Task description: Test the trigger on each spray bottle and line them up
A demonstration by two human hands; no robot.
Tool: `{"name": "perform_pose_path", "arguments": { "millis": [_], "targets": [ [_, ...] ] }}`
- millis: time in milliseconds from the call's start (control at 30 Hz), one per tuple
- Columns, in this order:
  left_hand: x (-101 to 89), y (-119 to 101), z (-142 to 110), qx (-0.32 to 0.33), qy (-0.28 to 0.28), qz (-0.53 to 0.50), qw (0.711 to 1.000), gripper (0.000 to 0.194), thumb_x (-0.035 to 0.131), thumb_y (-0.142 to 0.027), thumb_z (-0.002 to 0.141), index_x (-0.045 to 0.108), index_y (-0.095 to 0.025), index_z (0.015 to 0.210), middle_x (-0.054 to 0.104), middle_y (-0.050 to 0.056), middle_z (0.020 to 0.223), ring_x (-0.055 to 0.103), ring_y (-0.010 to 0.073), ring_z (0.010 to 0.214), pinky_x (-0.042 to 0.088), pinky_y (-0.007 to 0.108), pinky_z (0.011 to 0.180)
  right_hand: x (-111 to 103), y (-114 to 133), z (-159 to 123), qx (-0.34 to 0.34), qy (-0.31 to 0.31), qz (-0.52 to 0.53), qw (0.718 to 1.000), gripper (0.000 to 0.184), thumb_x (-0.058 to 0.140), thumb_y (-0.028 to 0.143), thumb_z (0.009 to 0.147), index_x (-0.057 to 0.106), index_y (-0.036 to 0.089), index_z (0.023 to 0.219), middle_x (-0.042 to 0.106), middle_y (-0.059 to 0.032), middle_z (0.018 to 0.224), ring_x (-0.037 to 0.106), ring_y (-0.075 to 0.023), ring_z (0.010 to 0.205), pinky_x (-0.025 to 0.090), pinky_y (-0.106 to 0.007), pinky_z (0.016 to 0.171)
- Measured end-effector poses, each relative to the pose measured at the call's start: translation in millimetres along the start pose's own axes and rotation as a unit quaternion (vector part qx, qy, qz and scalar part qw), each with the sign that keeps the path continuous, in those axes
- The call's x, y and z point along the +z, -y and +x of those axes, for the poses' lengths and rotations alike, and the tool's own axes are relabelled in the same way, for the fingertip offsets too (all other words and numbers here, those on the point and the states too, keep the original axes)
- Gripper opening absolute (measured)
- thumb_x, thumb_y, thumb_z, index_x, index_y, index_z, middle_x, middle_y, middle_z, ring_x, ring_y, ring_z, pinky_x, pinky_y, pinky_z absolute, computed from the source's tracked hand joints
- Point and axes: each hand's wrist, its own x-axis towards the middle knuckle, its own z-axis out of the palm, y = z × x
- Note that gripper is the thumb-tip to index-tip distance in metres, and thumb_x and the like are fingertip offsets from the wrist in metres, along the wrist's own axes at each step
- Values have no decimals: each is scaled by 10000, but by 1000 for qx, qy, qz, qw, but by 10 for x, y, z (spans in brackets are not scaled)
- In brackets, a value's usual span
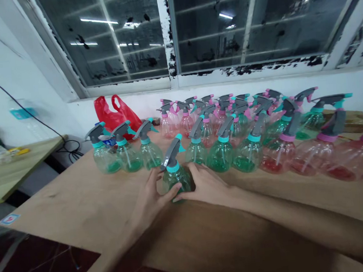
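A green see-through spray bottle (174, 175) with a turquoise collar and grey trigger head stands on the wooden table in front of me, its head leaning a little right. My left hand (156, 194) wraps its left side, thumb across the front. From the right, my right hand (205, 183) grips the same bottle, its thumb low on the front near the other thumb. Part of the bottle's body is hidden by the fingers. Just behind stand more green bottles, the nearest being a spray bottle (196, 151) to the right and another spray bottle (151, 154) to the left.
Several pink spray bottles (278, 154) and green ones crowd the table's back and right side. A red plastic bag (115, 114) sits at the back left by the wall. Left is a lower side table (20, 162) with a black cable (72, 153) beside it. Windows rise behind.
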Motion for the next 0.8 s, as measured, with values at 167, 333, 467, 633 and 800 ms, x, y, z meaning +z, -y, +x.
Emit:
{"name": "perform_pose_path", "arguments": {
  "millis": [167, 333, 467, 633, 800],
  "targets": [
    [34, 148, 136, 13, -55, 35, 998, 396, 608, -419, 801, 470, -215, 1111, 562, 72, 1093, 578, 255, 1033, 486, 417, 883, -52, 13, 103, -16, -28, -53, 998, 606, 529, 637, 743, 539, 137, 1085, 626, -147, 1060, 559, -310, 1033, 467, -437, 829],
    [15, 176, 330, 20, -85, 96, 992, 437, 614, -457, 784, 517, -195, 1121, 548, 93, 1108, 552, 287, 1063, 463, 439, 901, -301, -86, 28, 33, -54, -102, 993, 448, 440, 567, 854, 578, 165, 997, 643, -122, 977, 610, -295, 913, 502, -412, 702],
    [0, 164, 474, 28, -80, 137, 987, 416, 591, -459, 799, 545, -183, 1106, 567, 99, 1096, 558, 288, 1062, 458, 425, 908, -460, -222, -18, 91, -75, -130, 984, 409, 422, 492, 887, 584, 134, 1001, 634, -156, 968, 637, -318, 790, 497, -449, 624],
    [23, 131, 593, 33, -73, 187, 979, 424, 583, -424, 816, 541, -147, 1134, 609, 125, 1106, 566, 288, 1068, 443, 407, 897, -502, -293, 56, 132, -81, -128, 980, 484, 452, 472, 868, 515, 108, 1181, 605, -203, 1082, 637, -347, 825, 496, -491, 647],
    [71, 86, 662, 37, -90, 243, 965, 430, 594, -416, 809, 541, -149, 1141, 673, 117, 1049, 571, 323, 1047, 397, 454, 870, -458, -296, 188, 150, -60, -101, 982, 599, 505, 504, 824, 451, 118, 1278, 611, -203, 1087, 639, -344, 846, 496, -453, 636]
  ]
}}
